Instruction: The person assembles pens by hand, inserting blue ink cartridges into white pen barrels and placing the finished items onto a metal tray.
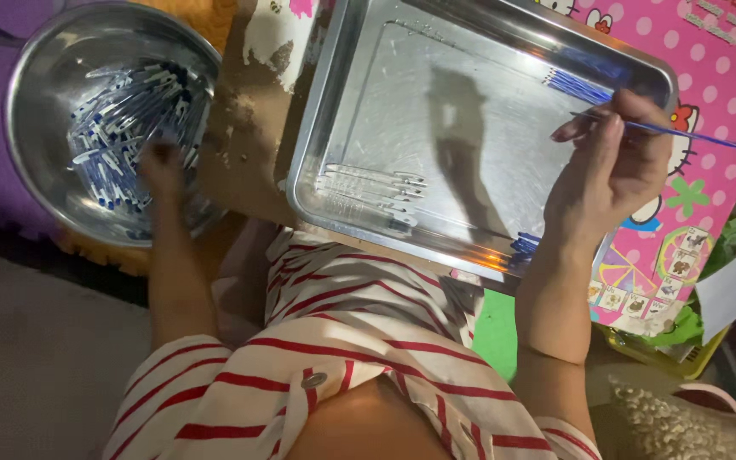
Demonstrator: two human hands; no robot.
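The right hand (611, 166) pinches a thin blue pen refill (692, 135) between thumb and fingertips, its grip clenched on the rod, which sticks out to the right past the rim of a rectangular steel tray (317, 119). The hand sits over the tray's right edge. Inside the tray lie a row of clear pen barrels (372, 192) near the front wall, a small bunch of blue refills (577, 85) at the far right corner, and a few more blue pieces (523, 244) at the near right corner. The left hand (159, 166) reaches down into a round steel bowl (53, 51) on the left, its fingers buried among a heap of blue-and-white pen parts (125, 111); blur hides whether its grip has closed on any. The tray rests on a pink dotted surface (726, 94).
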